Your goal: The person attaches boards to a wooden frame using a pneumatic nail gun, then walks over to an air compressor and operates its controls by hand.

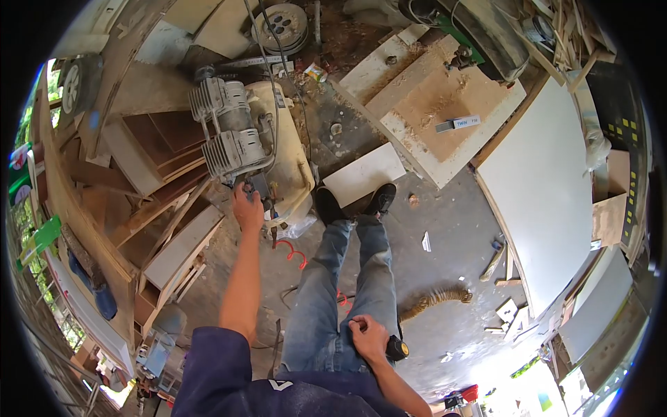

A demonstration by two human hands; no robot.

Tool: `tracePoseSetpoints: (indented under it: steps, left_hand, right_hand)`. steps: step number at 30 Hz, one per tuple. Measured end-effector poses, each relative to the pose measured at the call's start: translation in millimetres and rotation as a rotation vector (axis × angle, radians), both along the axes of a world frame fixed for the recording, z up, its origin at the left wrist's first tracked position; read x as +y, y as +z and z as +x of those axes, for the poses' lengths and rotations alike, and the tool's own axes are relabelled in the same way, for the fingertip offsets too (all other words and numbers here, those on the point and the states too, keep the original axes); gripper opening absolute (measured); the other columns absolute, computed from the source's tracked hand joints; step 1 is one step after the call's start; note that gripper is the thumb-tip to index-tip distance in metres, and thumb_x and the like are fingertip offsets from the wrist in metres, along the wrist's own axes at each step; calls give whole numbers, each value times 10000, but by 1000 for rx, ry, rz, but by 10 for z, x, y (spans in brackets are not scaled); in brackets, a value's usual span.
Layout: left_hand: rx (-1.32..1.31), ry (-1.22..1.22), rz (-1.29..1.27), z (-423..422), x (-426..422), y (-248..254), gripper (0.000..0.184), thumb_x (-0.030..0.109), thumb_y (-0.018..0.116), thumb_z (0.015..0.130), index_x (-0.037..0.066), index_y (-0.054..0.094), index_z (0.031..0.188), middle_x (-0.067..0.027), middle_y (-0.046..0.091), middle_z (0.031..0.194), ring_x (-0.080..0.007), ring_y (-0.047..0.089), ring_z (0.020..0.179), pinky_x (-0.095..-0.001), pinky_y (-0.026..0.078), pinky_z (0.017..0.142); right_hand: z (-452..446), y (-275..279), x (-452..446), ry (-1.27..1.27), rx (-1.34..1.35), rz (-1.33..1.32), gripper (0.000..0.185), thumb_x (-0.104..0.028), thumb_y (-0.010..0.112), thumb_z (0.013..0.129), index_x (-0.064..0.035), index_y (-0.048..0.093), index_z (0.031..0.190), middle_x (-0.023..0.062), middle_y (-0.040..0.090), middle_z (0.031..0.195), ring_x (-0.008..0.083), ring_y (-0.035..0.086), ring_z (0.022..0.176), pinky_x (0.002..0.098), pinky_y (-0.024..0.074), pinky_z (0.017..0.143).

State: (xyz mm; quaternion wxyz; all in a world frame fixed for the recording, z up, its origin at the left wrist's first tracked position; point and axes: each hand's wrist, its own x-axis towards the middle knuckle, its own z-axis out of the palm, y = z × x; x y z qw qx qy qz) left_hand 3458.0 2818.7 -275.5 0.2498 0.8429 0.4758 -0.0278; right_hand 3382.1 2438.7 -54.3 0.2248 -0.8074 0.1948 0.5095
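Note:
My left hand [248, 208] reaches to an air compressor [229, 132] with a grey finned pump and a dusty cream tank [285, 153]. Its fingers are closed at a small dark switch box [259, 183] below the pump; the exact grip is partly hidden. Against my jeans, at the upper thigh, rests my right hand [368, 337] with curled fingers. Whatever may be inside them is hidden. Beside that wrist a black and yellow tape measure [397, 349] sits at my hip. A red coiled air hose [290, 254] hangs under the tank.
A white board [365, 174] lies at my feet. Ahead are dusty panels [424, 111] with a small box [458, 124] on top. Wooden cabinet pieces [180, 243] crowd the left, and a large white panel [538, 187] stands right. A ribbed hose [438, 299] lies on the floor.

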Motion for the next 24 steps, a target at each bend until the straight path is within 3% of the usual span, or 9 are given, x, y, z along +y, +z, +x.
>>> tracePoseSetpoints:
  steps: [7,10,12,13,15,19,21,24]
  left_hand:
    - [31,-17,30,25,-40,-3,469,75,687,862,20,525,1298,-183,553,1193,-359,588,1054,-468,468,900]
    - [-5,-40,152,-28,-118,-97,434,69,696,847,7,541,1248,-176,590,1088,-360,605,1045,-462,475,899]
    - [-64,-29,-30,-37,-156,-144,317,57,690,838,6,610,1140,-160,655,938,-353,649,966,-463,498,850]
    - [-61,-28,-32,-28,-184,-142,317,57,690,838,6,610,1140,-160,655,938,-353,649,966,-463,498,850]
    - [40,-44,-228,9,-254,-143,209,94,685,842,14,667,1034,-150,692,821,-352,677,877,-480,519,797]
    - [128,-147,-171,51,-304,-213,182,159,672,858,25,691,980,-151,718,837,-349,693,841,-490,535,786]
    - [214,-233,-233,50,-259,-259,261,242,668,879,38,685,1042,-187,716,930,-369,686,934,-493,537,848]
    - [288,-238,-186,31,-253,-330,303,221,708,869,27,692,1101,-185,738,966,-370,697,946,-470,545,852]
  right_hand:
    - [3,17,-34,-5,0,7,256,-357,709,875,-145,746,1015,84,755,878,303,720,845,422,536,787]
    - [10,11,-35,1,3,1,259,-361,709,873,-144,745,1010,83,755,877,303,720,849,421,536,786]
    - [7,21,-42,3,12,-7,263,-363,711,870,-143,745,1009,80,755,876,301,720,848,422,535,783]
    - [1,20,-48,3,15,-9,263,-363,711,870,-143,745,1009,80,755,876,301,720,848,422,535,783]
    - [0,9,-59,3,9,-5,262,-365,712,869,-143,745,1004,78,756,876,299,721,844,422,535,782]
    - [13,18,-69,7,10,-5,256,-361,715,867,-143,745,998,78,756,877,298,722,843,422,535,780]
    - [1,6,-75,17,-1,-7,252,-354,720,863,-140,744,993,79,756,876,295,723,842,420,537,780]
    - [1,3,-72,18,-7,-7,256,-350,726,858,-137,745,998,81,756,872,295,723,842,420,539,781]
